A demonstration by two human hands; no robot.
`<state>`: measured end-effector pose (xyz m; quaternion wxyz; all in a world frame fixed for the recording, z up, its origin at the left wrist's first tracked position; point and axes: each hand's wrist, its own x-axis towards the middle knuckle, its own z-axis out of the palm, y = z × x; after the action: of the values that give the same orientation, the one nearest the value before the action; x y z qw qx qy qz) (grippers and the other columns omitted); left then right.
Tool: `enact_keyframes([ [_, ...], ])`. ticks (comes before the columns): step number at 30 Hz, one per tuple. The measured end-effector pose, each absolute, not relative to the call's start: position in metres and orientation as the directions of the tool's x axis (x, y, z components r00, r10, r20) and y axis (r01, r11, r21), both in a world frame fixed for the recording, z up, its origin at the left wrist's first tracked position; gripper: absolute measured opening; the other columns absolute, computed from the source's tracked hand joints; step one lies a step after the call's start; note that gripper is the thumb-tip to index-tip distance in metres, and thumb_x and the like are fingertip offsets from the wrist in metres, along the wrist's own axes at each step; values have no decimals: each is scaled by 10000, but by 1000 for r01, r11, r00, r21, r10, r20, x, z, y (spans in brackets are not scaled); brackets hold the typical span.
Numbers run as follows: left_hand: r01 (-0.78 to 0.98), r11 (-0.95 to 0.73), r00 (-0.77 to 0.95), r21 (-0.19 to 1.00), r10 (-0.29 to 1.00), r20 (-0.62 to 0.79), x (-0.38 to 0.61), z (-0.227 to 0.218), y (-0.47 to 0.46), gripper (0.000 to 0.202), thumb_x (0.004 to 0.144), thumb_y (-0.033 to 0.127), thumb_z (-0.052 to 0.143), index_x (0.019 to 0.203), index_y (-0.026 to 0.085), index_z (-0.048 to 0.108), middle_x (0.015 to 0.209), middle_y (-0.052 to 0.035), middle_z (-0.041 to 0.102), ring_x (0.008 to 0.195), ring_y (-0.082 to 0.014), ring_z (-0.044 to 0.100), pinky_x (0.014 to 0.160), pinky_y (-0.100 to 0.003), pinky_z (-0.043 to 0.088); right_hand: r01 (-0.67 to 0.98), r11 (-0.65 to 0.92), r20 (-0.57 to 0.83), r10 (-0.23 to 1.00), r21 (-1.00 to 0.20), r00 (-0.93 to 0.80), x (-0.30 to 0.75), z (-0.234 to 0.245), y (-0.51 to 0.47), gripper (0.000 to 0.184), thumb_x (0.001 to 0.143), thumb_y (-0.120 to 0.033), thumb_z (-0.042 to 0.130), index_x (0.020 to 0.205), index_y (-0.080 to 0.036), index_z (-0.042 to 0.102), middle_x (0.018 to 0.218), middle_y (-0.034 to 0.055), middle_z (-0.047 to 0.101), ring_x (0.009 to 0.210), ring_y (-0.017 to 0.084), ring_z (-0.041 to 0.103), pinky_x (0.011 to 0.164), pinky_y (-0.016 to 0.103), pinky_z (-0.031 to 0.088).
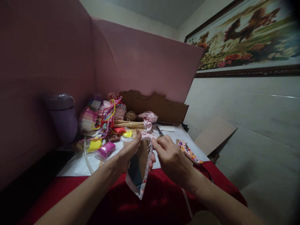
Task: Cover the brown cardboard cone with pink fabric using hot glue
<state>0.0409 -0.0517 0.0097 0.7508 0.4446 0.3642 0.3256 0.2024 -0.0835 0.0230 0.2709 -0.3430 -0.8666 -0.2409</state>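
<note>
A piece of brown cardboard tapers to a point at the bottom, with a dark bluish area on its lower part. White fabric with small red marks is folded over its rim as a fabric border. My left hand is closed round the cardboard from the left, thumb on top and fingertips showing past the right edge. At the upper right edge, my right hand pinches the fabric border between thumb and bent fingers. Both hands hold the piece above the table's front edge.
Behind the hands lie bamboo sticks, a twine ball, scissors and a yellow clay packet. A purple bin stands left. Flower-patterned strip lies right, on white sheeting over red cloth.
</note>
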Motion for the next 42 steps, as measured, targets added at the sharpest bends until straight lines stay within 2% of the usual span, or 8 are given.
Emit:
enact_keyframes([
  [5,-154,434,222,888,891,-397,44,8,-51,672,685,758,423,956,170,602,687,-63,677,642,-230,624,563,-306,452,711,532,616,386,459,-687,191,16,-78,308,823,-72,444,1053,39,616,918,217,609,855,298,487,664,418,509],
  [12,-372,397,469,839,860,-199,36,9,-46,656,753,716,373,985,153,617,746,-82,694,701,-216,650,601,-282,478,642,590,706,163,490,-689,196,8,-94,325,851,-78,434,1136,-47,588,1009,155,640,964,276,529,743,399,469],
  [15,-350,439,556,828,808,-194,34,14,-47,715,755,737,309,961,130,626,701,-95,687,592,-210,643,534,-290,483,614,739,835,131,277,-534,198,6,-103,269,845,-89,476,1076,-127,607,892,89,667,880,215,572,730,350,456],
  [18,-322,473,661,820,732,-164,32,15,-47,748,770,734,250,964,113,617,677,-111,681,497,-207,624,482,-316,494,613,747,887,434,-257,-157,197,11,-94,122,863,-177,516,862,-166,638,729,35,640,721,159,566,682,297,444],
  [21,-321,491,723,810,680,-126,30,13,-46,717,802,698,239,969,106,608,679,-121,682,524,-217,642,514,-342,522,380,553,607,794,-741,29,195,20,-75,310,894,-371,464,761,-151,638,643,20,580,581,125,507,529,245,396],
  [23,-304,494,745,815,656,-119,30,12,-47,729,799,703,224,960,104,608,673,-124,682,534,-222,648,520,-346,528,169,421,423,906,-891,-28,194,24,-65,401,861,-463,477,675,-138,617,559,-9,500,466,91,410,429,224,309],
  [31,-204,427,717,881,678,-163,32,4,-46,866,698,808,167,834,100,647,568,-118,662,457,-197,607,462,-297,495,-93,290,304,924,-952,-231,184,21,-71,381,805,-459,575,570,-168,505,404,-30,508,338,98,457,389,221,285],
  [42,-198,386,671,901,723,-162,33,8,-50,823,680,809,252,929,129,641,568,-103,656,513,-247,628,537,-361,487,-104,321,337,912,-941,-233,194,15,-62,460,847,-529,476,580,-156,511,507,-13,483,452,93,440,447,233,329],
])
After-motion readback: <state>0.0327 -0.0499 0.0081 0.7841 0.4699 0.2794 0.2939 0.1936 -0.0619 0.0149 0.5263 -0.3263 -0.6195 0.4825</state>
